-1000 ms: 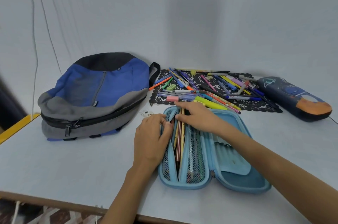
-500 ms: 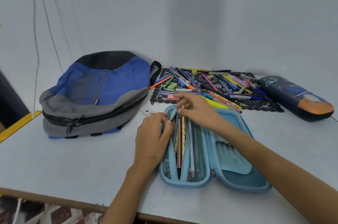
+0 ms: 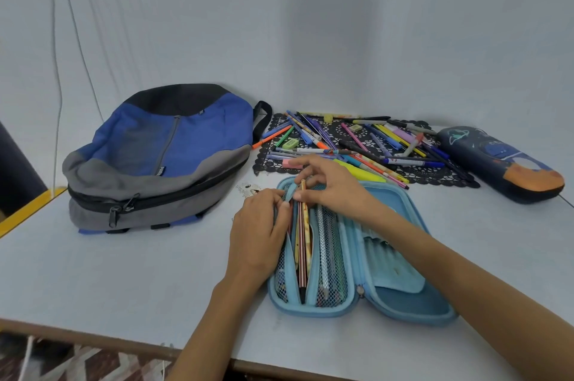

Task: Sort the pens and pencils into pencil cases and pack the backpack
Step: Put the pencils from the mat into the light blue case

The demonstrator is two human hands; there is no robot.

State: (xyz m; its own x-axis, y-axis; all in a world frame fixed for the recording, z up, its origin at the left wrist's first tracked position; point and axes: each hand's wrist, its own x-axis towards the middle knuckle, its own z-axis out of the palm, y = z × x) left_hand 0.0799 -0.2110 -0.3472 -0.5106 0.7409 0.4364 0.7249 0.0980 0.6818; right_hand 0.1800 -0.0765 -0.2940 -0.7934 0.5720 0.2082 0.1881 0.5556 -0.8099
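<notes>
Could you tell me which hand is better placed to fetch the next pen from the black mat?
Probably the right hand: once it frees its pencil, the pens lie just beyond it, while the left hand holds open the pocket of the blue case.

- One view here, worn on the head, looking forward and down across the table [image 3: 124, 281].
- Wide-angle lens: the near table edge runs along the bottom and the wall [image 3: 310, 23] fills the upper half.
- Close in: both forearms come up from the bottom, with the left hand [image 3: 259, 225] and right hand [image 3: 329, 180] mid-frame over the light-blue pencil case [image 3: 403, 296].
- Backpack [image 3: 174, 144] sits left of centre, dark pencil case [image 3: 503, 163] near the right edge.
</notes>
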